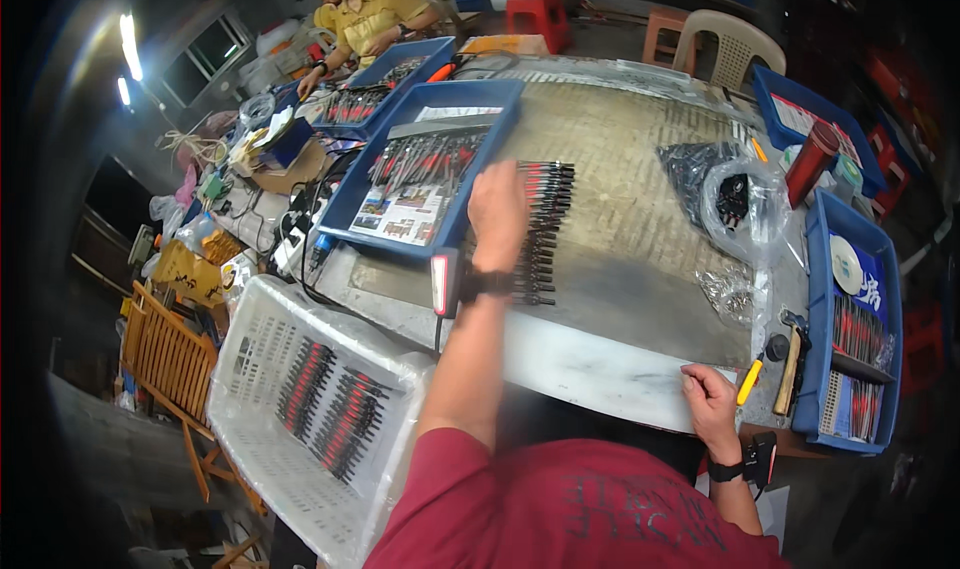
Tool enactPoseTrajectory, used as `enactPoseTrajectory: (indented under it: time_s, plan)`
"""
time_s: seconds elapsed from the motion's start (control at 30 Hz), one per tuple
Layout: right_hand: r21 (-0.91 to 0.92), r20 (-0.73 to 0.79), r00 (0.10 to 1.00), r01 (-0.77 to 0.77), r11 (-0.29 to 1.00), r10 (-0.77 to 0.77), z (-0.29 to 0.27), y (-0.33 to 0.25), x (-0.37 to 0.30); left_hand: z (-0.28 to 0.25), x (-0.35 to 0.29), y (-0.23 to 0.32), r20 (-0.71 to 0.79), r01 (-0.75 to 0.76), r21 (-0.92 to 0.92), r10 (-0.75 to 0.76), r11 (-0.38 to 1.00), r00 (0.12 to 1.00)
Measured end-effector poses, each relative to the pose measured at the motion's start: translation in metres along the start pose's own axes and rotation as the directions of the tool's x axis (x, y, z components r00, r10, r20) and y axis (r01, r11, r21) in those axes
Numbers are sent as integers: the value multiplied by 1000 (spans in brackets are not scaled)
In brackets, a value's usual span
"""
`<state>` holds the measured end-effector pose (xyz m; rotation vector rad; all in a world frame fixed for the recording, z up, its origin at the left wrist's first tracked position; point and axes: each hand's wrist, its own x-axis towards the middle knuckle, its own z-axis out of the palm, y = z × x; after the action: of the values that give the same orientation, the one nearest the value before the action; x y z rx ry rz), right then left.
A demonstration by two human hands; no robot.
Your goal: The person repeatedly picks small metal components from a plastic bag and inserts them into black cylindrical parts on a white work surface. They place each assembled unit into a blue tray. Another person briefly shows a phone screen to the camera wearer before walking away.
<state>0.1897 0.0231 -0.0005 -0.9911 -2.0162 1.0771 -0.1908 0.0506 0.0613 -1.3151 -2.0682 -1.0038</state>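
My left hand (498,209) is over the table between a blue tray and a long row of slim red-and-black pen-like tools (548,219). Its back faces me, so the fingers and anything in them are hidden. The tools lie side by side, ends pointing right. At the table's near edge, by a white marbled slab (590,367), rests my right hand (712,407). Its fingers are curled closed, and whatever they hold, if anything, cannot be seen. Just right of it are a yellow-handled tool (749,383) and a hammer (790,369).
The blue tray (345,231) holds more such tools on printed paper. A white plastic-lined basket (235,409) with rows of them stands lower left. Plastic bags (745,214) and another blue tray (885,439) are at right. A person in yellow (375,9) sits far left.
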Motion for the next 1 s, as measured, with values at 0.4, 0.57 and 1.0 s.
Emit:
enactPoseTrajectory:
  time_s: [0.4,0.57,1.0]
  plan:
    - [46,-9,999,-38,998,38,-2,4,-3,-16,24,-129,307,388,420,-531,820,790]
    - [48,-11,1000,-17,999,17,-1,7,-3,-8,8,-160,473,358,475,-576,804,666]
    - [43,-10,999,-43,998,44,-2,11,-4,-11,11,-148,335,444,425,-593,789,733]
